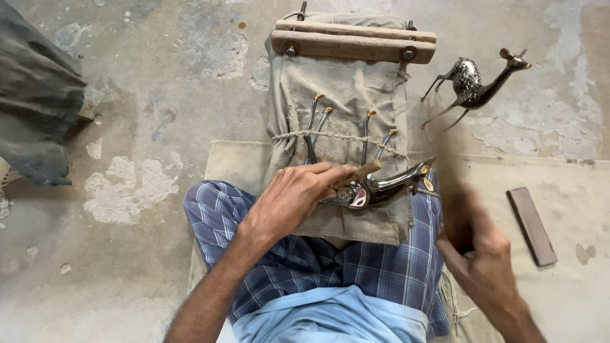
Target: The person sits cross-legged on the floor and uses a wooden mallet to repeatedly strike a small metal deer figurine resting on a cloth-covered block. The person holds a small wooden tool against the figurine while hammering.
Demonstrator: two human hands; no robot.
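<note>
My left hand [297,194] grips a wooden-handled chisel [359,173] and presses its tip onto a shiny metal deer figure [381,186] lying across a canvas-covered block [343,101]. Four metal legs [365,136] of the figure stick up under a cord tied round the canvas. My right hand [478,244] is blurred with motion at the right, closed around a dark handle [452,190] that rises from the fist; its head cannot be made out.
A finished metal deer [475,86] lies on the concrete floor at the upper right. A dark flat bar [531,225] rests on the mat [572,279]. Two bolted wooden bars [352,44] clamp the canvas top. Dark cloth [35,95] lies at the left.
</note>
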